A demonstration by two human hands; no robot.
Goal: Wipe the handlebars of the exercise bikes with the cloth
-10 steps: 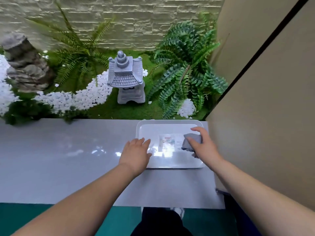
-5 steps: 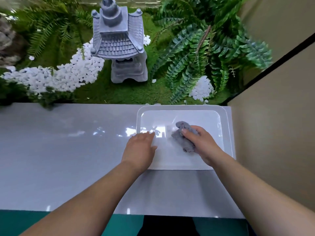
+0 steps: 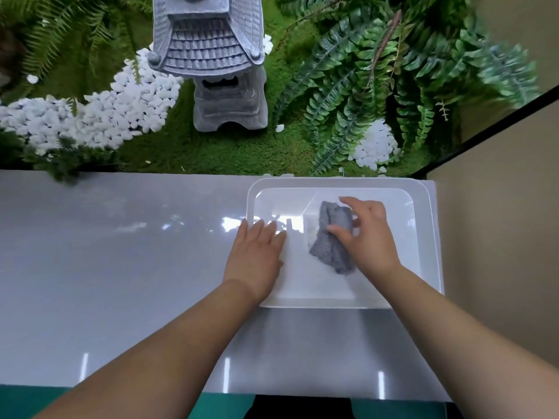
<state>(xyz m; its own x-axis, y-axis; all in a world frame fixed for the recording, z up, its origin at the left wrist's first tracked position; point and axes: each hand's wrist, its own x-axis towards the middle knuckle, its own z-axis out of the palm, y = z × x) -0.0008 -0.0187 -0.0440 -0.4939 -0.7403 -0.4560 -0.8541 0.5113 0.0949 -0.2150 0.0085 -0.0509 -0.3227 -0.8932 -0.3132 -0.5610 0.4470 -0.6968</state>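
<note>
A crumpled grey cloth point(image 3: 331, 237) is pinched between the thumb and curled fingers point(image 3: 348, 201) of the right hand point(image 3: 367, 234), inside a shallow white plastic tub point(image 3: 425, 237). The left hand point(image 3: 255, 255) is laid flat, fingers together and holding nothing, on the tub's left rim. The tub is set on a glossy grey ledge point(image 3: 121, 252) (a stone lantern point(image 3: 211, 58) and ferns point(image 3: 378, 77) stand beyond).

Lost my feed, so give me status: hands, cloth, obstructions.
Right hand gripping grey cloth in white tray. Left hand flat on tray edge. No bikes in view.
</note>
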